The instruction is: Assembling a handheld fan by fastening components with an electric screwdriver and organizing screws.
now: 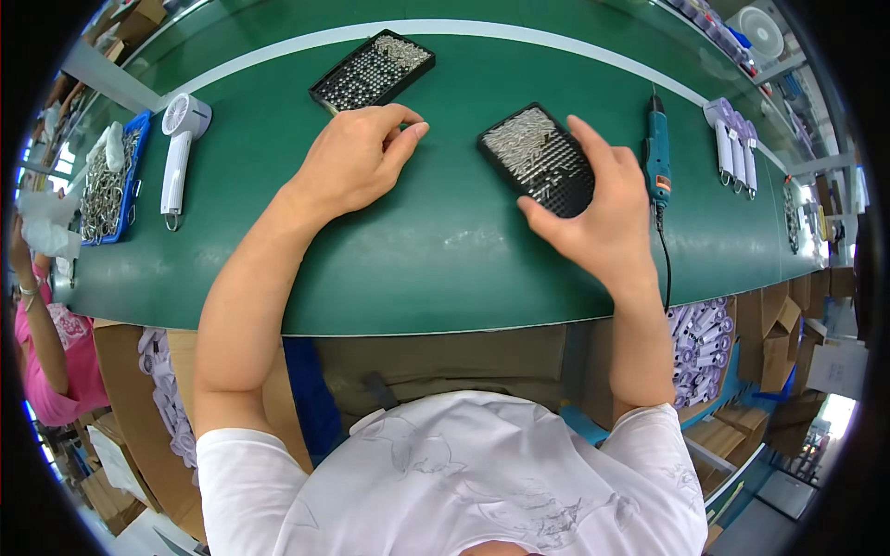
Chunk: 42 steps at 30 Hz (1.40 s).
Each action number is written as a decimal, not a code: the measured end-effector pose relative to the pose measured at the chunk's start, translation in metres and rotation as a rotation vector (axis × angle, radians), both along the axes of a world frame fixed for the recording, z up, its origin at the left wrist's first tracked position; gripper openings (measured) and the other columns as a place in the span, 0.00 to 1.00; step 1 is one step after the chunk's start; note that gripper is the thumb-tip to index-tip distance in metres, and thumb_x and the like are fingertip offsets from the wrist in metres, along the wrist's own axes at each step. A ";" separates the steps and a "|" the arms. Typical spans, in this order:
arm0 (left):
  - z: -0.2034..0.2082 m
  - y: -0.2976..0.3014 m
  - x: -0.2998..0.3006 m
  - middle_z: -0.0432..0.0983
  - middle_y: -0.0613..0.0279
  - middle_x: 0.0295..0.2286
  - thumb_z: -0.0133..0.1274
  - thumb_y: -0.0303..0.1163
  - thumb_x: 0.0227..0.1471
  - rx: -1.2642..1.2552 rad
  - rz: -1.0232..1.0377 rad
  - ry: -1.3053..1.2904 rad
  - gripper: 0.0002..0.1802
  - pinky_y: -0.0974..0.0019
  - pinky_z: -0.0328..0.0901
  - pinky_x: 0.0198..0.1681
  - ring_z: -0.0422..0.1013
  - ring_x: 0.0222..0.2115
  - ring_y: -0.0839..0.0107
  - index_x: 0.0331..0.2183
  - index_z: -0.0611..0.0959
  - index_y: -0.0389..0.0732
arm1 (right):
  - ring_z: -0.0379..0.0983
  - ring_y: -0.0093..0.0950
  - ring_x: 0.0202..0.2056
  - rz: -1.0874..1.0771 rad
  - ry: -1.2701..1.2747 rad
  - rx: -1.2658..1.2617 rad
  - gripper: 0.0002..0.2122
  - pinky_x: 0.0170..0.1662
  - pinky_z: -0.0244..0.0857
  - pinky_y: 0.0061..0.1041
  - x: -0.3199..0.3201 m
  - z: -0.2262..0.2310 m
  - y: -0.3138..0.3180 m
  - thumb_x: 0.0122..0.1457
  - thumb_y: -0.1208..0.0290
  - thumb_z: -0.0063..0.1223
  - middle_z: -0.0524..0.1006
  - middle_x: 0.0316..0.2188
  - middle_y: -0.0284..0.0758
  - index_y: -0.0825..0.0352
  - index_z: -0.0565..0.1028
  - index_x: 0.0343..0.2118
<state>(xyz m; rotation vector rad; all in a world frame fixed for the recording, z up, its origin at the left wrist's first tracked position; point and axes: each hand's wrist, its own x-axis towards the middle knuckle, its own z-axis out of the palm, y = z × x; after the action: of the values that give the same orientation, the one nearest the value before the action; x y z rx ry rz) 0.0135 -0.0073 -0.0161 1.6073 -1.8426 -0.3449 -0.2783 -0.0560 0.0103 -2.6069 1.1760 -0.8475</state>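
My right hand (pixel 607 204) spans the right side of a black tray (pixel 497 165), thumb at its near edge and fingers along its far right edge. Small silvery screws (pixel 527 139) lie heaped in the tray's far left part; others stand in rows of holes. My left hand (pixel 357 157) hovers over the bench left of that tray, fingers curled and thumb against the index finger; whatever they pinch, if anything, is too small to make out. Just beyond it lies a second black tray (pixel 373 72) of screws, with more heaped at its far right end.
A teal electric screwdriver (pixel 657 153) with a cord lies at right. Handheld fans (pixel 732 148) lie farther right, another white fan (pixel 181 153) at left beside a blue bin (pixel 130 185) of metal clips. Boxes of purple-white parts (pixel 700 347) stand below the green bench (pixel 436 269). Another person (pixel 60 352) is at far left.
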 end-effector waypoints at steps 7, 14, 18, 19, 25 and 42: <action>0.001 -0.001 -0.001 0.79 0.55 0.24 0.56 0.33 0.63 0.005 0.006 0.014 0.13 0.65 0.67 0.29 0.72 0.22 0.68 0.42 0.84 0.33 | 0.75 0.38 0.44 0.052 -0.069 -0.028 0.41 0.49 0.71 0.34 0.000 -0.009 0.005 0.37 0.67 0.77 0.79 0.44 0.43 0.70 0.72 0.60; 0.001 0.000 -0.001 0.79 0.56 0.24 0.56 0.32 0.63 0.032 0.007 0.008 0.12 0.66 0.67 0.29 0.72 0.22 0.70 0.42 0.84 0.32 | 0.73 0.39 0.38 0.121 -0.142 -0.042 0.41 0.45 0.68 0.38 0.004 -0.012 0.010 0.36 0.63 0.76 0.79 0.35 0.40 0.72 0.72 0.57; 0.002 0.002 0.000 0.79 0.56 0.24 0.56 0.32 0.63 0.022 0.010 0.013 0.12 0.66 0.67 0.29 0.72 0.22 0.70 0.42 0.84 0.32 | 0.73 0.39 0.38 0.091 -0.172 -0.050 0.40 0.46 0.68 0.38 0.004 -0.015 0.010 0.36 0.63 0.76 0.79 0.36 0.40 0.71 0.73 0.57; 0.001 0.002 0.000 0.79 0.56 0.24 0.56 0.32 0.63 0.023 0.005 0.011 0.13 0.66 0.67 0.29 0.72 0.23 0.70 0.42 0.84 0.32 | 0.73 0.39 0.38 0.085 -0.160 -0.051 0.40 0.46 0.68 0.38 0.003 -0.014 0.012 0.37 0.63 0.76 0.79 0.36 0.40 0.71 0.73 0.57; 0.003 0.003 -0.001 0.78 0.58 0.23 0.56 0.33 0.64 0.024 0.009 0.017 0.13 0.67 0.66 0.28 0.71 0.22 0.72 0.42 0.84 0.32 | 0.73 0.37 0.37 0.080 -0.199 -0.036 0.41 0.44 0.69 0.37 0.001 -0.016 0.010 0.36 0.63 0.76 0.79 0.37 0.40 0.71 0.72 0.58; 0.004 0.001 -0.003 0.80 0.52 0.24 0.57 0.34 0.62 0.054 0.025 0.061 0.13 0.61 0.69 0.29 0.75 0.23 0.62 0.39 0.85 0.33 | 0.72 0.38 0.39 0.132 -0.206 -0.017 0.40 0.47 0.67 0.38 -0.001 -0.010 0.022 0.37 0.63 0.76 0.78 0.37 0.39 0.70 0.72 0.58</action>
<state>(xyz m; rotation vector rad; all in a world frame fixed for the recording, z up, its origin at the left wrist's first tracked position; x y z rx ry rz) 0.0103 -0.0063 -0.0125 1.6363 -1.7799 -0.4322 -0.2797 -0.0337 0.0006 -2.5043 0.9354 -1.0715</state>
